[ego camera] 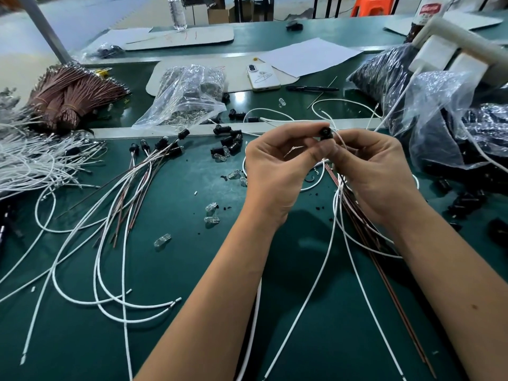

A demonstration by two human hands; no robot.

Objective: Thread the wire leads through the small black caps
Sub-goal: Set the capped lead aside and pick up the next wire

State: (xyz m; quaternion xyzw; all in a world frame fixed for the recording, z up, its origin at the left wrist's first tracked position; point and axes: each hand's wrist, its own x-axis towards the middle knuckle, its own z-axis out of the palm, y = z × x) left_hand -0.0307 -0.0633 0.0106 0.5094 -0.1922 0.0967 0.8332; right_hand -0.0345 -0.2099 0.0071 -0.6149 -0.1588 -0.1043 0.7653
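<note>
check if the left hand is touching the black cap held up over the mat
Touching. The head view shows the left hand pinching the black cap at its fingertips, with the right hand meeting it too.

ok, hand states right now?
Left hand: fingers pinch the small black cap.
Right hand: fingers curled on the wire leads at the cap.

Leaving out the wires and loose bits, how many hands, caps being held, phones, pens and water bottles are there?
Hands: 2, left hand and right hand, which grips wire leads
Black cap held: 1
Phone: 1
Pen: 1
Water bottle: 1
Total: 6
</note>
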